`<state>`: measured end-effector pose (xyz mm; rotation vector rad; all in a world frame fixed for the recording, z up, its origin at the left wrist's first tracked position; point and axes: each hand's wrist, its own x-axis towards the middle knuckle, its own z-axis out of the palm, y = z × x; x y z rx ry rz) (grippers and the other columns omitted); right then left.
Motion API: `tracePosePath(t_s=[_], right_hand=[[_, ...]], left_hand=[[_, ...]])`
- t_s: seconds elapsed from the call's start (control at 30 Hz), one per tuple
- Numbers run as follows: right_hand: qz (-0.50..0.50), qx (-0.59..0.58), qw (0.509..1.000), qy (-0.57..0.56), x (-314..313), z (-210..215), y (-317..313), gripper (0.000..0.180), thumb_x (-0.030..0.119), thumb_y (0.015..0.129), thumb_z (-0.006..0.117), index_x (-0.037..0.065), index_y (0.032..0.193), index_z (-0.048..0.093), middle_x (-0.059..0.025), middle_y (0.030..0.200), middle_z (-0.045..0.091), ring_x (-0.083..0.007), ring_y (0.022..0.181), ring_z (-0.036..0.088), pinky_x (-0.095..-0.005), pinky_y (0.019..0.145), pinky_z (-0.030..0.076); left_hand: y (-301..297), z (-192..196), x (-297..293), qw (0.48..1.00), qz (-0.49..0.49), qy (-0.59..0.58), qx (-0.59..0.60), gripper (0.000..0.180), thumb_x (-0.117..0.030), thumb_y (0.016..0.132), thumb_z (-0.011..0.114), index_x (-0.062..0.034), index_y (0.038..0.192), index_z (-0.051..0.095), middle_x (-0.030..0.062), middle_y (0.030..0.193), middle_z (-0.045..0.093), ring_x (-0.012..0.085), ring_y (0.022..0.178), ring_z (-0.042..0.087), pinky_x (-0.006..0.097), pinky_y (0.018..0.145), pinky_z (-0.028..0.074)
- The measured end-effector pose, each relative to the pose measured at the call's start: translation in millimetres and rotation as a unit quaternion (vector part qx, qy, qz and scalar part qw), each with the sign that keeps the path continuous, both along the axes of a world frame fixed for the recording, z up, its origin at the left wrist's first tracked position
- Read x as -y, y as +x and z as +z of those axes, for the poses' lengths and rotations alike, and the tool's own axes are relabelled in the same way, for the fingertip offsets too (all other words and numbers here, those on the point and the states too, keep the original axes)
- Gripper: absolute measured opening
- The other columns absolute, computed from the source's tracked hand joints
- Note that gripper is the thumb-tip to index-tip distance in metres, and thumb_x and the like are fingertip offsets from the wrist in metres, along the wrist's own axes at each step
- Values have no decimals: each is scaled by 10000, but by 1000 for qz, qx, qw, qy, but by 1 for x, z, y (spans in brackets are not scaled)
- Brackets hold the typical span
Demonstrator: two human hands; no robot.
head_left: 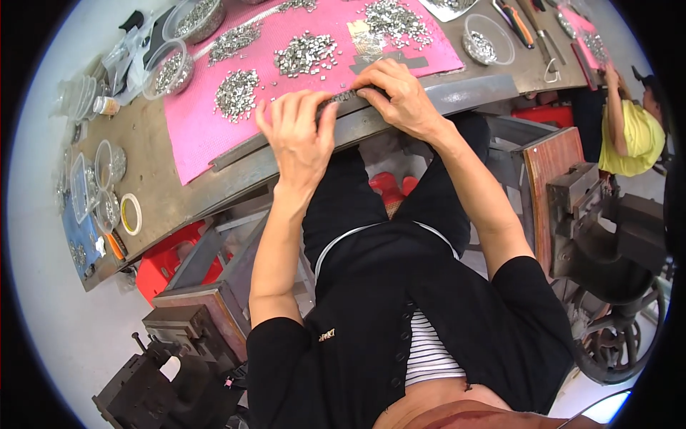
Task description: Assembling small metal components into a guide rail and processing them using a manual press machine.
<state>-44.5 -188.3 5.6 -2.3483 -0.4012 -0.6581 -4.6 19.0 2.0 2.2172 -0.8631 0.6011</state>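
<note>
My left hand [296,132] and my right hand [399,96] are close together at the front edge of the workbench. Between them runs a narrow dark strip [344,97] with small metallic pieces along it, and the fingers of both hands are closed on its ends. My fingers hide part of the strip, and its details are too small to make out. Just beyond lies a pink mat [189,121] with heaps of small silver metal pieces, among them a left heap [236,94], a middle heap [307,54] and a right heap [396,23].
Clear tubs [171,70] of metal pieces stand left; another tub [488,41] stands right, near orange-handled pliers [516,25]. A tape roll [131,214] lies at the left edge. Heavy dark machines [607,222] flank me. A person in yellow [632,139] works at right.
</note>
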Motion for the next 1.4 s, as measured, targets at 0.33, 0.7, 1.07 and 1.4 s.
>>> tracePosePath(t_s=[0.33, 0.7, 1.07, 1.4], right_hand=[[-17, -6, 1000, 25, 0, -2, -4, 165, 32, 882, 689, 51, 1043, 723, -70, 978, 682, -249, 946, 632, -369, 873, 464], [-43, -19, 998, 32, -5, -6, -5, 156, 85, 854, 745, 54, 1004, 716, -74, 993, 685, -254, 959, 630, -359, 854, 484], [14, -104, 984, 147, 7, -4, -2, 135, 61, 890, 696, 49, 1023, 717, -56, 1043, 701, -227, 1014, 623, -355, 928, 466], [-11, -99, 988, 118, 4, -3, -4, 128, 93, 887, 707, 51, 1008, 713, -40, 1045, 703, -222, 1011, 621, -357, 917, 470]], left_hand=[[-1, -6, 24, 999, 28, 21, 10, 215, -263, 862, 758, -137, 1026, 700, 27, 1004, 650, 238, 1048, 578, 600, 1108, 270], [63, 22, 16, 981, -149, 122, -26, 111, -223, 847, 749, -190, 951, 769, 11, 882, 667, 236, 974, 592, 553, 1045, 304], [84, 16, 20, 987, -121, 104, 17, 95, -213, 872, 725, -166, 942, 767, 4, 898, 692, 228, 985, 594, 484, 1020, 317], [32, 16, -82, 999, 44, 1, -26, 152, -163, 854, 776, -127, 1001, 762, 39, 947, 687, 222, 937, 606, 368, 915, 408]])
